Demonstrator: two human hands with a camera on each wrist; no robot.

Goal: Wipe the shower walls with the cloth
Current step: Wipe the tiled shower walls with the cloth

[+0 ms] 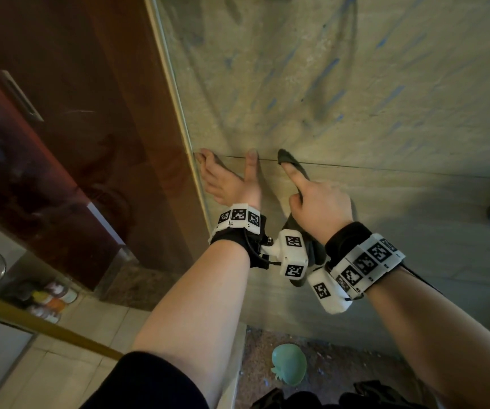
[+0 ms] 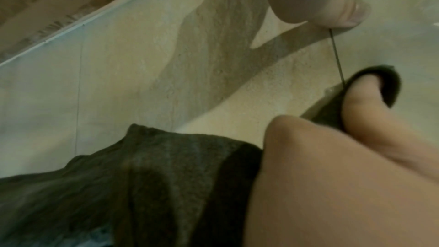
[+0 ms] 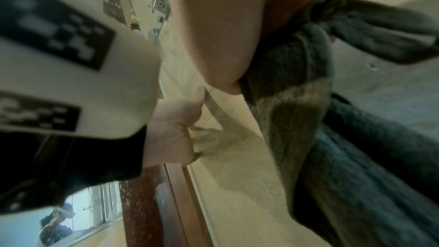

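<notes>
The right hand (image 1: 320, 202) presses the dark cloth (image 1: 289, 160) to the tiled wall (image 1: 356, 98) beside the spread left hand (image 1: 229, 181).

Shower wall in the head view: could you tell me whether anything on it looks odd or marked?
Yes: blue streaks and dark smears run diagonally across the tiled shower wall above both hands, looking like residue. The cloth sits lower, on the grout line.
</notes>
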